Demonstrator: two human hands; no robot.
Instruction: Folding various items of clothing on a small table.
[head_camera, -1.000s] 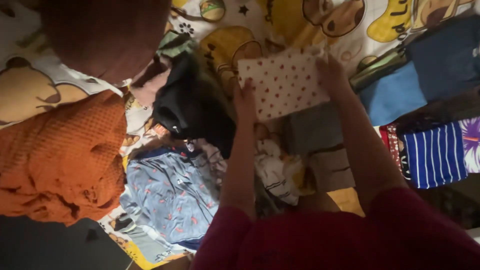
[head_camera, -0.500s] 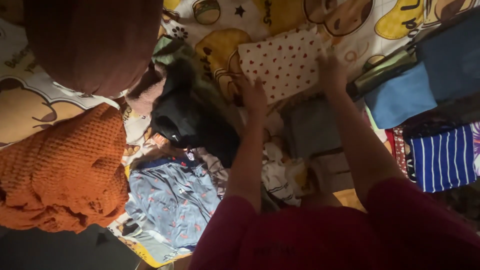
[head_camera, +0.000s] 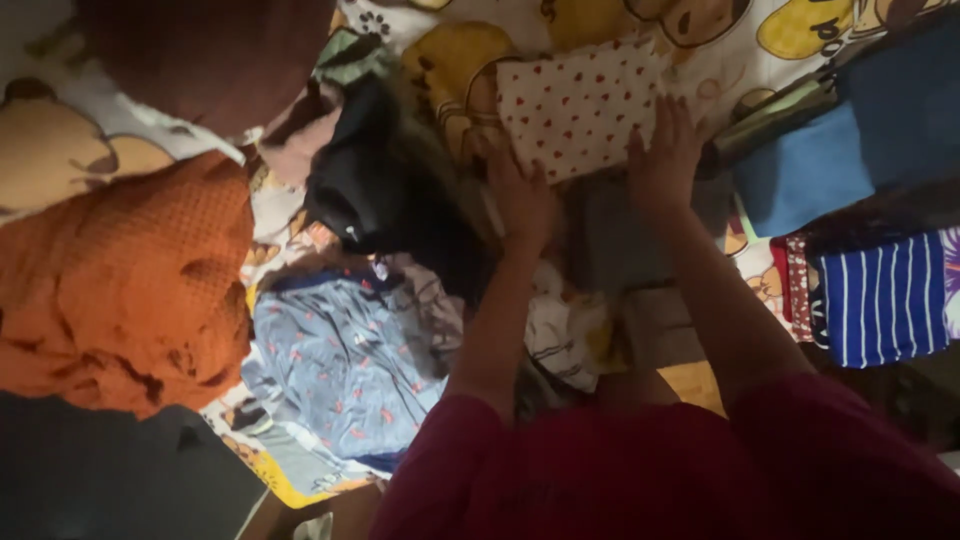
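Nearest the camera, dark red sleeves (head_camera: 640, 470) cover both arms, which reach away over a heap of clothes toward a folded white cloth with red hearts (head_camera: 580, 105); everything here is placed against that cloth. Well short of it and to its left lies a pale blue garment with small red marks (head_camera: 345, 370), spread flat, and further left of that an orange waffle-knit blanket (head_camera: 125, 285) is bunched up. Closer in, a white crumpled piece (head_camera: 555, 335) sits between the forearms. Just short of the heart cloth, under the wrists, lies a grey folded garment (head_camera: 615, 235). The left hand (head_camera: 522, 200) lies flat with its fingers spread, fingertips at the cloth's near left corner; the right hand (head_camera: 665, 155) is likewise flat and open, fingers apart, pressing on the near right edge. Neither grips anything. A black garment (head_camera: 375, 185) lies just left of the cloth. To its right sit a folded blue piece (head_camera: 805, 180) and, nearer, a blue-and-white striped piece (head_camera: 885, 295). The cloth itself rests on a cartoon-printed bedsheet (head_camera: 720, 50), which runs on beyond it.
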